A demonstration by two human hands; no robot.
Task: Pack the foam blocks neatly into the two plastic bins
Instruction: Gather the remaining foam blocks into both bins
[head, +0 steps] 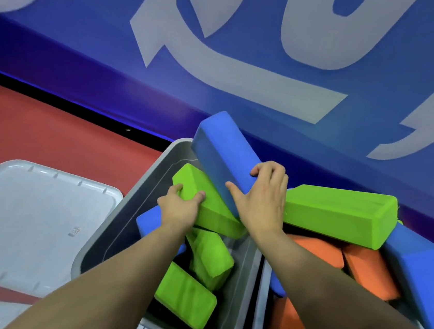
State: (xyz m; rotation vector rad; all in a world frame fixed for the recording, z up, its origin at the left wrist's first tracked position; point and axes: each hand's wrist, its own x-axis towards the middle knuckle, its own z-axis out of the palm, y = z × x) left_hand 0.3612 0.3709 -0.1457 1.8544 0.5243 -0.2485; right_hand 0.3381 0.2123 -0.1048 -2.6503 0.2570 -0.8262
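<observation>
Beneath the left hand [178,208], a gripped green block [206,201] steadies the pile; the right hand [263,199], curled round a blue block [222,154], angles it binward.

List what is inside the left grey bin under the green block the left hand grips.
Under the gripped green block, the left grey bin shows two more green blocks and part of a blue block. The forearms and these blocks hide the bin floor.
</observation>
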